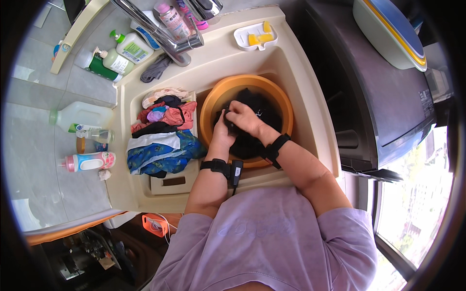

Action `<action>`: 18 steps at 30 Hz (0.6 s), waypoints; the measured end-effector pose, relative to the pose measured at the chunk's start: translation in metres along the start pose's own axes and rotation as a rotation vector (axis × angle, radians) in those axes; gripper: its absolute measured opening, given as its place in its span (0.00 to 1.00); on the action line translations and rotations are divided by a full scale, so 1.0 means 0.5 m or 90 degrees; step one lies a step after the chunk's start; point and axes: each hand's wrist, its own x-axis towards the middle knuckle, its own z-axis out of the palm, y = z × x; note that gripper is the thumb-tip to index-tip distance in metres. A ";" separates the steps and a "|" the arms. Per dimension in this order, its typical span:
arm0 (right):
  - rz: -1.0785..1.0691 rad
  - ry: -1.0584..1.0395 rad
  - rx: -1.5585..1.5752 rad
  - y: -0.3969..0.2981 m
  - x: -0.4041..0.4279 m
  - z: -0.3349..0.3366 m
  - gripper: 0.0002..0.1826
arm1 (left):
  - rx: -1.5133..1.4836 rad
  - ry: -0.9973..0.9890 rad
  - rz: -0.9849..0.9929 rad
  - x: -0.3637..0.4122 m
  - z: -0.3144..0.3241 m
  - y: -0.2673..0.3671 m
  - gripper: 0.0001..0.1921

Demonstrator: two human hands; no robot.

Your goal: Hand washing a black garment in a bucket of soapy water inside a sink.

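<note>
An orange plastic basin [212,99] stands in the cream laundry sink [309,109], with water and dark cloth inside. Over the basin, my left hand [222,131] holds part of a black garment [267,109] from its left side. My right hand [243,117] is closed on the same cloth, its fist against the left hand's fingers. The rest of the garment lies bunched in the water beneath both hands. How far the cloth extends under the hands is hidden.
Left of the basin, a pile of clothes [165,145] lies on the sink's washboard side. A chrome faucet [178,51], bottles [134,47] and a white soap dish [242,38] with yellow soap pieces line the back. A dark washing machine [382,91] stands at right, nested basins [386,40] atop it.
</note>
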 end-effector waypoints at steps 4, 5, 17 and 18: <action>-0.169 0.024 -0.254 -0.064 -0.051 0.078 0.10 | -0.011 -0.404 0.159 0.044 -0.109 0.001 0.14; -0.190 0.043 -0.302 -0.069 -0.055 0.078 0.11 | -0.020 -0.425 0.152 0.047 -0.103 -0.001 0.14; -0.252 0.059 -0.453 -0.050 -0.055 0.086 0.12 | -0.041 -0.366 0.131 0.045 -0.101 0.000 0.18; -0.220 0.036 -0.473 -0.048 -0.050 0.081 0.12 | -0.023 -0.336 0.148 0.043 -0.099 0.000 0.19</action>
